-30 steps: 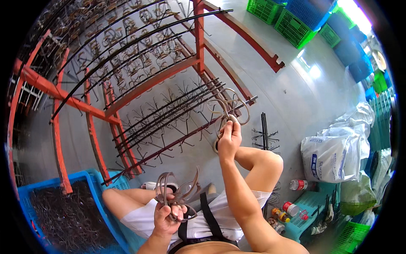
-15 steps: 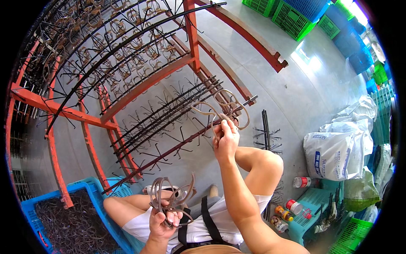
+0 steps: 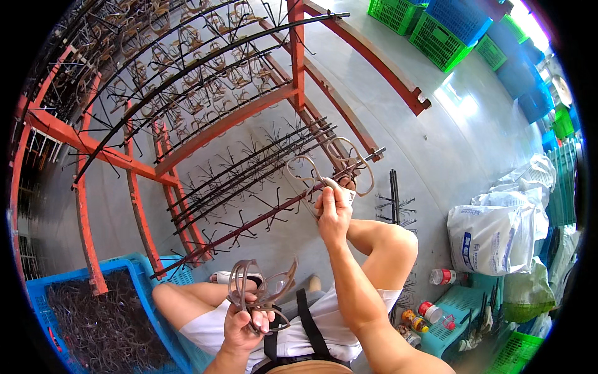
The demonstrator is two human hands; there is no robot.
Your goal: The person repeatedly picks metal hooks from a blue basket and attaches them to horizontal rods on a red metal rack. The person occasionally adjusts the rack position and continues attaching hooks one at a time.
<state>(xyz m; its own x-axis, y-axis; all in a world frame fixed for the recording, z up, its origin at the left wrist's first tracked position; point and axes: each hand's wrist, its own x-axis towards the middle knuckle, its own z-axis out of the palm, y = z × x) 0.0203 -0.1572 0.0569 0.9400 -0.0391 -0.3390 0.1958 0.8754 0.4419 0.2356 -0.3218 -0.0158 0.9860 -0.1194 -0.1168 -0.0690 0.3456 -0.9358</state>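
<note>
At the centre of the view, a brown looped frame (image 3: 325, 181) projects past my right fingertips, its loops spreading to both sides. My right hand (image 3: 334, 209) pinches it beside the end of a hooked bar (image 3: 265, 215); I cannot tell whether they touch. That arm stretches up from the lower right. At lower centre-left, my left hand (image 3: 247, 325), palm upward, curls its fingers around several similar frames (image 3: 261, 303).
</note>
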